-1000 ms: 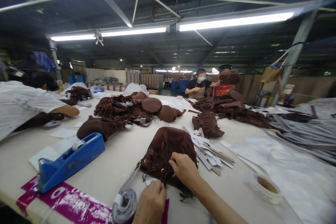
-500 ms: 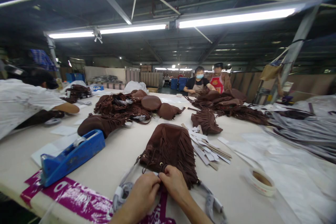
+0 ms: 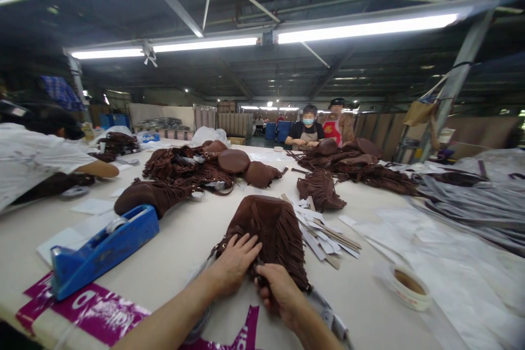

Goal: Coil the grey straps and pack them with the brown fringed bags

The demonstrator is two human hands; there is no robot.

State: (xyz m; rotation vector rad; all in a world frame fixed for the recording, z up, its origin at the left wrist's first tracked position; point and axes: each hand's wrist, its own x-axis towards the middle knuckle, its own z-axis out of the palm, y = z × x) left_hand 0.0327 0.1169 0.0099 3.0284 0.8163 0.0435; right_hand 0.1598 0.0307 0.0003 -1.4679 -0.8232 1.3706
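Note:
A brown fringed bag (image 3: 266, 219) lies on the white table in front of me, its opening end toward me. My left hand (image 3: 235, 260) rests flat on the bag's near left part, fingers stretched out. At the near edge of the bag, my right hand (image 3: 279, 290) has its fingers curled round a dark drawstring (image 3: 262, 279); the fingers partly hide it. A grey-wrapped strap (image 3: 328, 306) runs from the bag's right side toward me. Another wrapped strap on the left is mostly behind my left forearm.
A blue tape dispenser (image 3: 104, 249) stands left on purple printed plastic (image 3: 102, 311). Paper and card strips (image 3: 324, 232) lie right of the bag, with a tape roll (image 3: 408, 287) nearer. Brown bags (image 3: 180, 167) are heaped behind. Two people (image 3: 307, 128) stand across the table.
My left hand has left the drawstring area and now lies flat on the bag. My right hand has turned and shifted slightly, its fingers curled.

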